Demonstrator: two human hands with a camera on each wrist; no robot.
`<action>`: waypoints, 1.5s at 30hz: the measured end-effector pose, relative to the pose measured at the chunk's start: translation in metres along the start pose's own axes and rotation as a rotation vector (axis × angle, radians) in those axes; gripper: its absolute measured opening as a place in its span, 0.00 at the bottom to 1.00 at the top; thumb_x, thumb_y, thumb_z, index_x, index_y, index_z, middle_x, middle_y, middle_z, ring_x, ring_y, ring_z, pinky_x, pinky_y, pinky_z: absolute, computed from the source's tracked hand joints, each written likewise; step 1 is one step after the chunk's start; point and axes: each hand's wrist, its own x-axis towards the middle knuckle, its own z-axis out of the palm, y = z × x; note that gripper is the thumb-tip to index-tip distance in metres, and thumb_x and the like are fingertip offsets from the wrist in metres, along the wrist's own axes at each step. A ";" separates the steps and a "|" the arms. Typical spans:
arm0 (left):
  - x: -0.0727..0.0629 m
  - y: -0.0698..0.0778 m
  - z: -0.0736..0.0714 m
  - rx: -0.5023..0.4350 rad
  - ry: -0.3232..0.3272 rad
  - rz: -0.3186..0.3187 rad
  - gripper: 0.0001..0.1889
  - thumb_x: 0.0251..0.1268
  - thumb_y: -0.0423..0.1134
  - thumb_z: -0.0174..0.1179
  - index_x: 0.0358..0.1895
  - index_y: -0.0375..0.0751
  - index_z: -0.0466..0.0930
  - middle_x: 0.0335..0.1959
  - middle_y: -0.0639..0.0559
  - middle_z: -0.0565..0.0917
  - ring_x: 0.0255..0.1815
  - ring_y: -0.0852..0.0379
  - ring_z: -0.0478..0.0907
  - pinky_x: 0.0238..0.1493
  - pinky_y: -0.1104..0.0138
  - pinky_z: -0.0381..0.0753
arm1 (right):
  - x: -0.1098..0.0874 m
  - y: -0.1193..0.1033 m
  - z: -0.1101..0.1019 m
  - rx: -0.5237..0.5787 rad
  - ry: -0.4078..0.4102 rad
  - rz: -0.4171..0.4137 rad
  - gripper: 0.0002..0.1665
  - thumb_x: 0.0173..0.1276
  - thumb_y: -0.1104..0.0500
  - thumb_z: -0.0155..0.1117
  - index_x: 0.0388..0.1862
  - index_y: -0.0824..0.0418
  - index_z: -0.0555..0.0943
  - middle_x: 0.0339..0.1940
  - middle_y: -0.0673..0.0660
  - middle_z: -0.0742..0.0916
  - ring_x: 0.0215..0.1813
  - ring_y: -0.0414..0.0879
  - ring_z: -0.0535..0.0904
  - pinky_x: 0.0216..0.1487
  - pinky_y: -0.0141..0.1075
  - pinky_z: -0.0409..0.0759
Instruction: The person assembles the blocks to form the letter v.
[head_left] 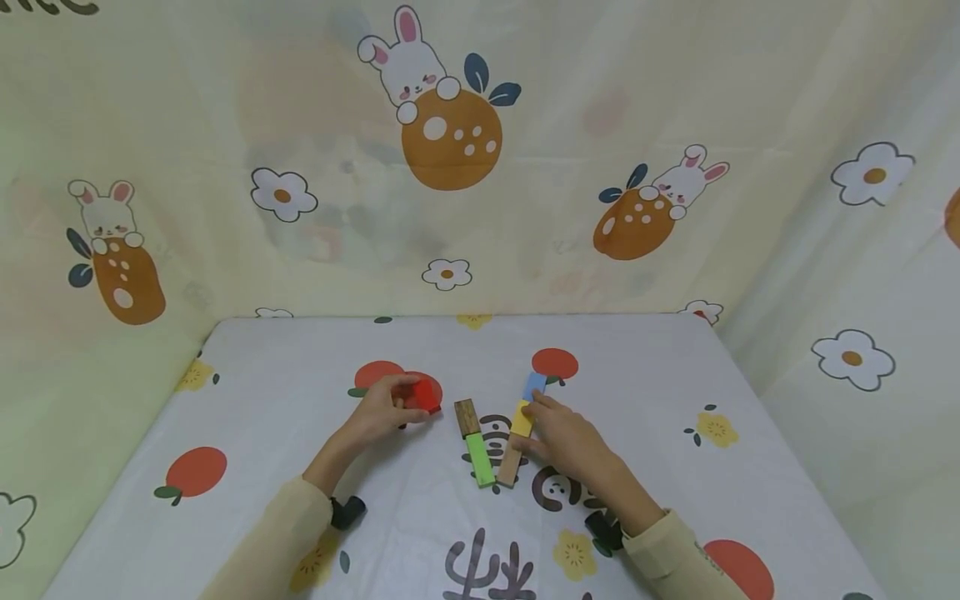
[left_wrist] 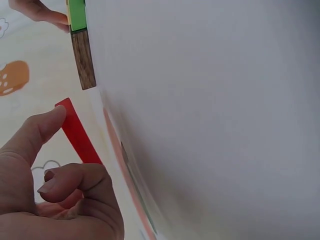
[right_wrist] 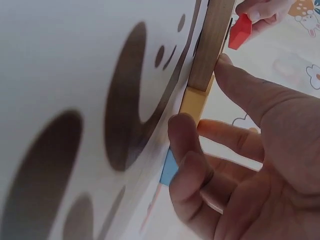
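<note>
My left hand [head_left: 386, 407] pinches a red block [left_wrist: 80, 132] between thumb and fingers, left of the other blocks. To its right lie a dark wood-grain block [head_left: 466, 418] and a green block [head_left: 480, 460], end to end. A second row holds a blue block [head_left: 534, 385], a yellow block [head_left: 521, 419] and a light brown block [head_left: 509, 467]. My right hand [head_left: 570, 442] is at that row's right side. Its thumb touches the light brown block, and its fingertips rest at the yellow block, spread along the row. The two rows slant toward each other at their near ends.
A white printed cloth [head_left: 420, 517] covers the table, with fruit, flowers and dark drawings. Patterned curtains [head_left: 337, 233] rise behind the table and along both sides. Dark wrist cameras [head_left: 347, 512] sit under both wrists, close above the cloth.
</note>
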 end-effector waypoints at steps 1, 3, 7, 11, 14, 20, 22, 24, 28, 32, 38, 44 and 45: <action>0.001 0.000 0.000 -0.001 -0.002 0.002 0.32 0.64 0.34 0.74 0.72 0.36 0.76 0.60 0.40 0.81 0.53 0.48 0.74 0.42 0.70 0.79 | 0.000 0.000 0.000 0.000 -0.001 -0.001 0.39 0.67 0.40 0.75 0.68 0.64 0.82 0.79 0.66 0.76 0.76 0.64 0.77 0.68 0.56 0.82; 0.002 0.001 0.002 0.004 -0.003 0.007 0.32 0.64 0.34 0.74 0.71 0.36 0.77 0.56 0.40 0.80 0.50 0.49 0.73 0.39 0.69 0.76 | 0.000 0.000 0.000 -0.003 -0.002 -0.001 0.40 0.67 0.40 0.75 0.68 0.64 0.81 0.79 0.66 0.76 0.76 0.65 0.77 0.68 0.56 0.83; 0.004 0.004 0.004 0.011 0.007 -0.008 0.32 0.64 0.35 0.74 0.72 0.37 0.77 0.56 0.42 0.80 0.52 0.50 0.72 0.40 0.69 0.76 | -0.001 -0.001 -0.001 0.004 -0.007 0.001 0.40 0.68 0.40 0.75 0.68 0.64 0.81 0.79 0.66 0.76 0.76 0.65 0.77 0.68 0.56 0.82; 0.006 0.006 0.006 0.012 0.016 -0.027 0.32 0.65 0.36 0.73 0.73 0.39 0.76 0.59 0.43 0.80 0.56 0.49 0.73 0.44 0.69 0.77 | -0.001 -0.002 -0.002 0.008 -0.007 -0.002 0.39 0.68 0.41 0.75 0.68 0.64 0.81 0.80 0.67 0.76 0.76 0.65 0.77 0.68 0.57 0.82; 0.007 0.007 0.009 0.017 0.022 -0.031 0.32 0.65 0.37 0.73 0.73 0.40 0.76 0.62 0.43 0.80 0.59 0.48 0.73 0.48 0.68 0.80 | -0.001 -0.002 -0.002 0.003 -0.004 -0.007 0.39 0.68 0.41 0.75 0.68 0.64 0.81 0.79 0.67 0.76 0.76 0.65 0.77 0.68 0.57 0.83; 0.010 0.009 0.013 0.025 0.031 -0.030 0.32 0.64 0.38 0.74 0.72 0.40 0.78 0.60 0.42 0.80 0.56 0.48 0.72 0.45 0.68 0.79 | -0.001 -0.001 -0.002 0.002 -0.009 -0.005 0.39 0.68 0.41 0.75 0.69 0.64 0.81 0.80 0.67 0.75 0.76 0.65 0.77 0.68 0.57 0.83; 0.011 0.010 0.015 0.026 0.030 -0.030 0.32 0.64 0.38 0.74 0.72 0.40 0.78 0.59 0.43 0.80 0.54 0.49 0.72 0.41 0.68 0.77 | -0.001 -0.001 -0.002 0.000 -0.010 -0.002 0.39 0.68 0.40 0.75 0.69 0.64 0.81 0.80 0.67 0.75 0.76 0.65 0.77 0.68 0.56 0.83; 0.012 0.011 0.016 0.031 0.029 -0.027 0.32 0.64 0.38 0.74 0.72 0.40 0.78 0.57 0.43 0.80 0.52 0.50 0.72 0.38 0.68 0.75 | -0.001 -0.001 -0.002 0.000 -0.008 0.001 0.39 0.68 0.40 0.75 0.69 0.64 0.81 0.80 0.66 0.75 0.76 0.65 0.77 0.68 0.56 0.83; 0.015 0.012 0.018 0.023 0.029 -0.030 0.32 0.64 0.37 0.74 0.72 0.39 0.78 0.55 0.42 0.79 0.49 0.51 0.72 0.35 0.68 0.73 | -0.001 -0.001 -0.001 0.003 -0.003 -0.001 0.39 0.68 0.41 0.75 0.68 0.64 0.81 0.79 0.66 0.76 0.76 0.64 0.77 0.68 0.56 0.83; 0.017 0.011 0.018 0.023 0.027 -0.036 0.32 0.64 0.37 0.74 0.72 0.40 0.77 0.55 0.42 0.79 0.48 0.51 0.72 0.34 0.68 0.72 | -0.001 -0.003 -0.001 0.007 -0.006 0.000 0.38 0.69 0.41 0.75 0.69 0.63 0.81 0.79 0.66 0.76 0.76 0.64 0.77 0.68 0.55 0.83; 0.020 0.012 0.019 0.036 0.012 -0.043 0.33 0.65 0.40 0.74 0.73 0.42 0.77 0.67 0.42 0.80 0.60 0.48 0.72 0.44 0.69 0.77 | -0.001 -0.004 -0.001 0.005 -0.010 0.007 0.38 0.68 0.41 0.75 0.68 0.63 0.81 0.79 0.66 0.76 0.76 0.64 0.78 0.67 0.54 0.84; 0.021 0.018 0.021 0.047 0.004 -0.051 0.33 0.65 0.40 0.74 0.73 0.43 0.77 0.71 0.41 0.77 0.66 0.45 0.71 0.59 0.59 0.82 | -0.001 -0.004 -0.001 0.005 -0.010 0.006 0.38 0.68 0.41 0.76 0.68 0.63 0.81 0.79 0.66 0.77 0.77 0.63 0.77 0.67 0.53 0.84; 0.021 0.019 0.021 0.050 0.004 -0.053 0.32 0.65 0.41 0.74 0.73 0.43 0.77 0.72 0.41 0.77 0.67 0.45 0.71 0.62 0.57 0.82 | -0.001 -0.005 -0.001 0.005 -0.010 0.006 0.38 0.68 0.41 0.76 0.68 0.63 0.81 0.79 0.66 0.77 0.77 0.63 0.77 0.67 0.53 0.84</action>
